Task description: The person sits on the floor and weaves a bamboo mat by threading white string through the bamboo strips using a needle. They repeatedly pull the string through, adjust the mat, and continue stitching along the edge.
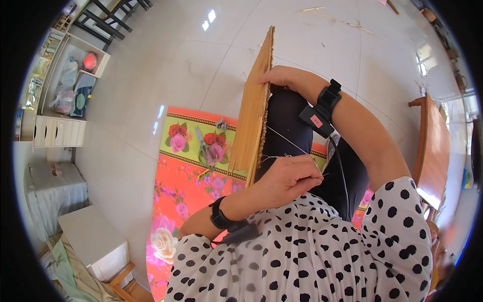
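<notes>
A flat wooden board (pixel 250 108) stands on edge in front of me, leaning on my dark-trousered leg. Rough, cord-like material runs along its right edge (pixel 263 131). My right hand (pixel 279 75) grips the board's far part, thumb on the wooden face and the other fingers behind it, partly hidden. My left hand (pixel 292 177) is closed in a pinch near my lap, at the board's near end. A white thread (pixel 287 139) stretches taut from the corded edge to this hand. A thin, dark, needle-like tip (pixel 326 174) sticks out past its fingers.
Scissors (pixel 205 146), a small grey object (pixel 221 124) and a yellow-green tool (pixel 204 174) lie on a red floral mat (pixel 171 201) left of the board. Thin strips (pixel 347 23) lie on the tiled floor. Shelves (pixel 60 132) stand left, a wooden table (pixel 433 146) right.
</notes>
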Motion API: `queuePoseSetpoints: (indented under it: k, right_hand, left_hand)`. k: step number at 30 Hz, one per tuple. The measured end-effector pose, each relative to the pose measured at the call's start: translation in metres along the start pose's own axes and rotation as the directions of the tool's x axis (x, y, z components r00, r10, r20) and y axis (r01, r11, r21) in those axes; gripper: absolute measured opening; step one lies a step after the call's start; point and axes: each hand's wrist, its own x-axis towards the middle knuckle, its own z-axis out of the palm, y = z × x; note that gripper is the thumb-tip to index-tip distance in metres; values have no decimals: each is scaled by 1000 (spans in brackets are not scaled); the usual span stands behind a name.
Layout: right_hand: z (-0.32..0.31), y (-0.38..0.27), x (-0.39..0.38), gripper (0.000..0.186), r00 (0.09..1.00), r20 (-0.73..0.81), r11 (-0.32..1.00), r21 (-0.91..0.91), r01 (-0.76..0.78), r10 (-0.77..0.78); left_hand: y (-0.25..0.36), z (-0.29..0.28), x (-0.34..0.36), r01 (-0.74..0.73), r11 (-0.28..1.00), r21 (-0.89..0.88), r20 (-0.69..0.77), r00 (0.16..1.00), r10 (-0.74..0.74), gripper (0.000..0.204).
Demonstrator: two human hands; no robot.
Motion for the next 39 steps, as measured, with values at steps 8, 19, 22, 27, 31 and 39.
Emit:
queuePoseSetpoints:
  k: [8,19,22,27,31,39]
  right_hand:
    - [-31,-7,-48,29,945,-327,886,447,126,31]
    - [-10,62,-242,27,696,-706,336,692,639,131]
    - [12,115,-257,28,708,-678,254,733,631,197]
    - [34,134,-272,31,707,-674,169,738,653,215]
    - [53,140,-272,37,696,-683,202,730,653,221]
    - [60,140,-269,43,726,-668,214,743,635,164]
  left_hand:
    - [-6,0,-21,-72,985,156,112,992,54,8]
    - [-22,-56,-87,393,860,324,-113,919,-377,16]
    - [-44,-72,-94,613,790,-5,-328,745,-581,15]
    - [-64,-85,-109,438,893,-104,-682,622,-385,11]
    - [-58,-97,-123,325,876,357,-747,662,59,1]
    - [-13,-42,-117,-157,34,987,110,815,568,8]
